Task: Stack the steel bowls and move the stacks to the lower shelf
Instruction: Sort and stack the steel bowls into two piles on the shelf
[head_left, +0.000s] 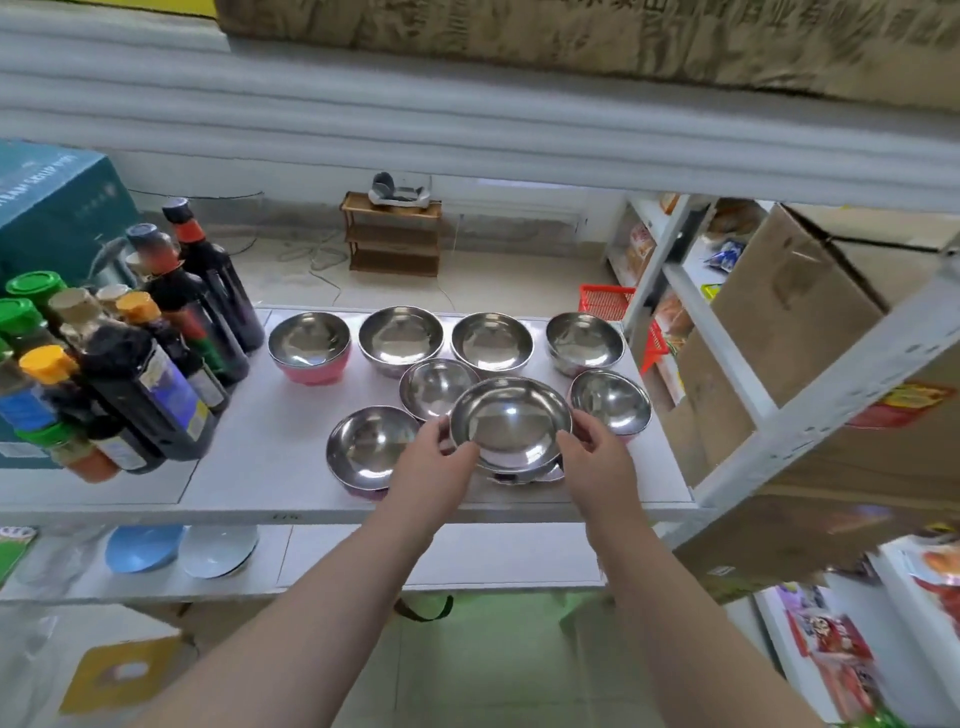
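- Two hands grip one steel bowl (511, 422) at the centre of the view: the left hand (434, 467) clamps its rim at 9 o'clock, the right hand (597, 462) at 3 o'clock, fingers curled over the edge.
- That held bowl sits above or in another bowl (524, 474), whose rim shows just beneath it; whether the two touch I cannot tell.
- At 9 o'clock of the held bowl, just beside the left hand, a bowl with a pink base (370, 447) stands near the front edge of the white shelf (249, 467).
- At 2 o'clock, just beside the right hand, is another steel bowl (610, 401); at 11 o'clock, partly behind the held bowl, one more (434, 387).
- Farther back runs a row of four: a pink-bodied bowl (310, 345) at the left, then two steel bowls (400, 338) (492, 343), then a last bowl (584, 341) at the right.
- Dark sauce bottles (156, 364) with coloured caps crowd the shelf at 9 o'clock, well apart from the hands.
- On the lower shelf (441, 561), at 7 o'clock, lie a blue plate (143, 545) and a pale plate (218, 551).
- Cardboard boxes (789, 312) fill the rack at 3 o'clock.
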